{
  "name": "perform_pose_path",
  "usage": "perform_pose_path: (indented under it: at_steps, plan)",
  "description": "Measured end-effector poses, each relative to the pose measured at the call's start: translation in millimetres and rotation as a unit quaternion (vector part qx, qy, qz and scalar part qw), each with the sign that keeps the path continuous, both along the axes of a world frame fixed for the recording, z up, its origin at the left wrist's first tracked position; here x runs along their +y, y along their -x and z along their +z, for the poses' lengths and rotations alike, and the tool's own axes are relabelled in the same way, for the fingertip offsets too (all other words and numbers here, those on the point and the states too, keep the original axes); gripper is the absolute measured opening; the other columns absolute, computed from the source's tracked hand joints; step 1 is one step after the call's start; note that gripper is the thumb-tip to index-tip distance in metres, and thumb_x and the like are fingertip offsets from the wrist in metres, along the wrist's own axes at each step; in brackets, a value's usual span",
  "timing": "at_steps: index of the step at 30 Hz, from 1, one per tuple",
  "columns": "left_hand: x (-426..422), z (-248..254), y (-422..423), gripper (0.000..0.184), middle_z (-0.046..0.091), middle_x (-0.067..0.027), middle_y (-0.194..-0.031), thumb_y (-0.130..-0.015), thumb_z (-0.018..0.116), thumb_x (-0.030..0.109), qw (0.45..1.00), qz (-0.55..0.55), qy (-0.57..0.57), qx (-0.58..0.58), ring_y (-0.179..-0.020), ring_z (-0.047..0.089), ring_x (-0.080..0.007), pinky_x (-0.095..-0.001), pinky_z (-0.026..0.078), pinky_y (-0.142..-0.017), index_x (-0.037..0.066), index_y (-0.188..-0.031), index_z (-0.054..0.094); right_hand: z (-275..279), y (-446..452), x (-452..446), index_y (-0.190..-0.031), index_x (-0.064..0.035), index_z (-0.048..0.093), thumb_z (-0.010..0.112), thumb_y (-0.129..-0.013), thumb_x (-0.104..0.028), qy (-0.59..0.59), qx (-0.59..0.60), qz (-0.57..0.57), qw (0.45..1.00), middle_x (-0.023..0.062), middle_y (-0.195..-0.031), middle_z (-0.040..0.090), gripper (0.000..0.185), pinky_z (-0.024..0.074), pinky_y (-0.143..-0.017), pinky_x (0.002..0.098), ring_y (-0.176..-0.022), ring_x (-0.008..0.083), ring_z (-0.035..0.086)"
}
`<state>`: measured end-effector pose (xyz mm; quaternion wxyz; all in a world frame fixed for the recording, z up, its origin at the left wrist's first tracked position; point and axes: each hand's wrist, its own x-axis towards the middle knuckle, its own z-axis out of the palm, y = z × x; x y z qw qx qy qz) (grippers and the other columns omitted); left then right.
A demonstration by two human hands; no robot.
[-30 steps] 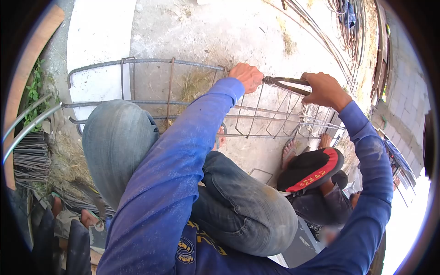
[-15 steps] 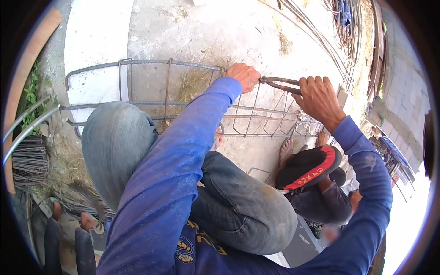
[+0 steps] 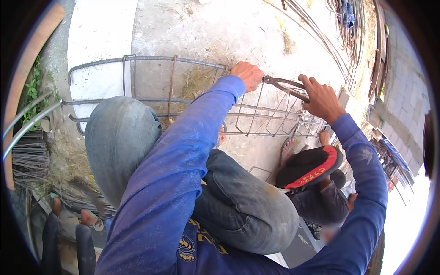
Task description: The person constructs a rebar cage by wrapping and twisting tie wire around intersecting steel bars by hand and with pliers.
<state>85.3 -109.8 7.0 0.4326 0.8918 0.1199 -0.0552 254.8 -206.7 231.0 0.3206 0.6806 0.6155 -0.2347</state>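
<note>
A long rebar cage (image 3: 157,58) of steel bars and bent stirrups stretches across the view in front of my knees. My left hand (image 3: 248,75) is closed over its upper bar; the fingers hide that stretch of bar, and whether tie wire is in them cannot be seen. In my right hand (image 3: 322,100) is a pair of steel pincers (image 3: 269,79), jaws pointing left, right beside my left knuckles. The pincers' handles stand apart, with the index finger lifted off the upper one.
Close by on the right crouches a person in a black and red cap (image 3: 311,167), feet by the cage. Cut steel rods (image 3: 30,158) are stacked at left. Coiled bars (image 3: 355,36) lie at upper right, near a block wall (image 3: 403,87). Another person's legs (image 3: 85,243) show at lower left.
The pincers' handles have spread wider, and my right fingers have loosened and lifted. The jaws stay beside my left hand, which keeps its place on the bar. The whole view has shifted slightly.
</note>
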Motion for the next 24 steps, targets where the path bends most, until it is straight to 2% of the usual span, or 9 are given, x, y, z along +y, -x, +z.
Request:
perform_pose_path:
  at_steps: [4, 8, 10, 13, 15, 17, 18, 21, 24]
  plan:
    - [1, -1, -2, 0.017, 0.076, -0.0169, -0.088, -0.091, 0.066, 0.024, 1.0, 0.001, -0.006, -0.003, -0.083, 0.074, -0.0385, -0.0507, 0.058, -0.072, 0.015, -0.098, 0.078, -5, -11, 3, -0.118, -0.0033, 0.058, 0.069, -0.077, -0.013, -0.114, -0.06, 0.203, 0.971, 0.0086, -0.096, 0.059, 0.043, 0.0466, -0.078, 0.0401, -0.092, 0.0253, 0.06]
    - [-10, -1, -8, 0.015, 0.077, -0.0157, -0.087, -0.084, 0.066, 0.02, 0.999, 0.021, -0.008, -0.032, -0.083, 0.076, -0.035, -0.0477, 0.058, -0.071, 0.014, -0.088, 0.08, -27, -25, -11, -0.102, -0.0039, 0.059, 0.074, -0.088, -0.024, -0.081, -0.087, 0.163, 0.979, 0.0113, -0.084, 0.061, 0.028, 0.0532, -0.073, 0.0417, -0.08, 0.029, 0.066]
    - [-15, -11, -14, 0.015, 0.077, -0.0154, -0.087, -0.082, 0.066, 0.018, 0.998, 0.035, -0.024, -0.038, -0.084, 0.076, -0.0334, -0.0463, 0.058, -0.072, 0.013, -0.084, 0.08, -31, -42, -3, -0.091, -0.0016, 0.06, 0.074, -0.089, -0.032, 0.04, -0.004, -0.074, 0.996, 0.0121, -0.075, 0.061, 0.034, 0.0513, -0.061, 0.0412, -0.068, 0.0278, 0.065]
    - [-17, -15, -12, 0.015, 0.078, -0.0127, -0.084, -0.08, 0.066, 0.019, 0.997, 0.037, -0.055, -0.03, -0.084, 0.077, -0.0314, -0.045, 0.058, -0.07, 0.014, -0.079, 0.079, -29, -38, 1, -0.074, 0.0017, 0.061, 0.076, -0.092, -0.045, 0.2, 0.099, -0.446, 0.867, 0.0132, -0.063, 0.061, 0.052, 0.0486, -0.042, 0.0404, -0.049, 0.0261, 0.063]
    - [-17, -14, -11, 0.016, 0.077, -0.0123, -0.084, -0.081, 0.064, 0.019, 0.997, 0.053, -0.038, -0.037, -0.084, 0.076, -0.0313, -0.0452, 0.058, -0.071, 0.013, -0.079, 0.079, -28, -45, -5, -0.08, 0.0009, 0.062, 0.068, -0.096, -0.052, 0.268, 0.175, -0.583, 0.747, 0.0106, -0.059, 0.061, 0.056, 0.0435, -0.036, 0.0341, -0.042, 0.022, 0.059]
    - [-15, -13, -11, 0.017, 0.077, -0.0125, -0.084, -0.082, 0.064, 0.019, 0.998, 0.042, -0.043, -0.03, -0.084, 0.076, -0.0312, -0.0449, 0.058, -0.072, 0.013, -0.079, 0.079, -30, -47, -18, -0.083, 0.002, 0.063, 0.071, -0.092, -0.056, 0.264, 0.178, -0.603, 0.731, 0.0105, -0.06, 0.06, 0.059, 0.0455, -0.037, 0.0333, -0.043, 0.0223, 0.06]
    - [-14, -10, -8, 0.017, 0.077, -0.0126, -0.084, -0.083, 0.063, 0.019, 0.997, 0.049, -0.037, -0.043, -0.084, 0.076, -0.0315, -0.0448, 0.058, -0.073, 0.012, -0.078, 0.079, -21, -39, -11, -0.09, 0.001, 0.062, 0.083, -0.084, -0.045, 0.253, 0.182, -0.573, 0.758, 0.0115, -0.064, 0.062, 0.051, 0.0506, -0.041, 0.0346, -0.046, 0.0241, 0.062]
    - [-13, -8, -7, 0.017, 0.077, -0.013, -0.084, -0.082, 0.064, 0.018, 0.997, 0.044, -0.043, -0.04, -0.084, 0.076, -0.0319, -0.0449, 0.058, -0.073, 0.011, -0.077, 0.078, -16, -13, -17, -0.104, 0.0001, 0.058, 0.09, -0.072, -0.023, 0.17, 0.162, -0.459, 0.857, 0.0126, -0.068, 0.065, 0.051, 0.0513, -0.043, 0.0353, -0.053, 0.0277, 0.066]
    - [-12, -12, -10, 0.016, 0.077, -0.0146, -0.085, -0.084, 0.066, 0.02, 0.997, 0.052, -0.025, -0.043, -0.083, 0.076, -0.0338, -0.0465, 0.058, -0.072, 0.011, -0.08, 0.079, -13, -9, -22, -0.115, -0.001, 0.055, 0.083, -0.074, -0.021, 0.013, 0.096, -0.161, 0.982, 0.0132, -0.079, 0.062, 0.054, 0.0511, -0.054, 0.0397, -0.065, 0.0293, 0.065]
